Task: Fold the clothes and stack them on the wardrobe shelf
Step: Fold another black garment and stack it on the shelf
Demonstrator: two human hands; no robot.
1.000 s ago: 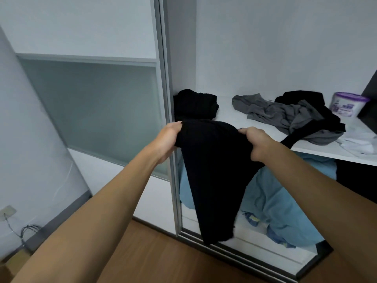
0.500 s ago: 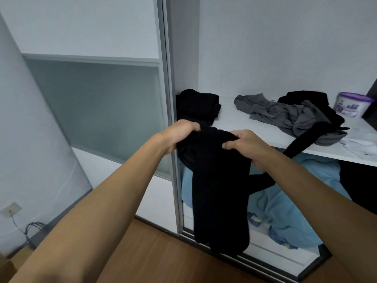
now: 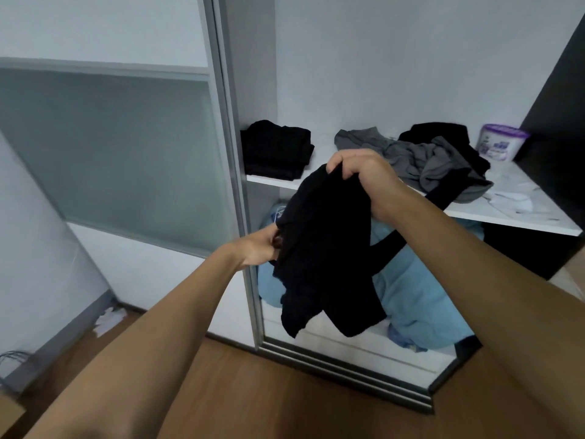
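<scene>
A black garment (image 3: 326,248) hangs bunched in front of the wardrobe, below the white shelf (image 3: 474,213). My right hand (image 3: 357,172) grips its top end, held high near the shelf edge. My left hand (image 3: 259,248) pinches its left side lower down. A strip of the garment trails right and up onto the shelf. On the shelf's left end sits a folded black stack (image 3: 275,150). A loose heap of grey clothes (image 3: 421,160) and black clothes (image 3: 443,134) lies in the shelf's middle.
A white tub with a purple lid (image 3: 501,142) stands at the shelf's back right, with white cloth (image 3: 512,201) in front of it. Light blue bedding (image 3: 411,280) fills the space below. The sliding door frame (image 3: 240,191) stands at left. Wooden floor lies below.
My hands were level at the garment's top. Now my right hand has risen with the top end and my left hand has dropped to the garment's side, bunching the cloth shorter.
</scene>
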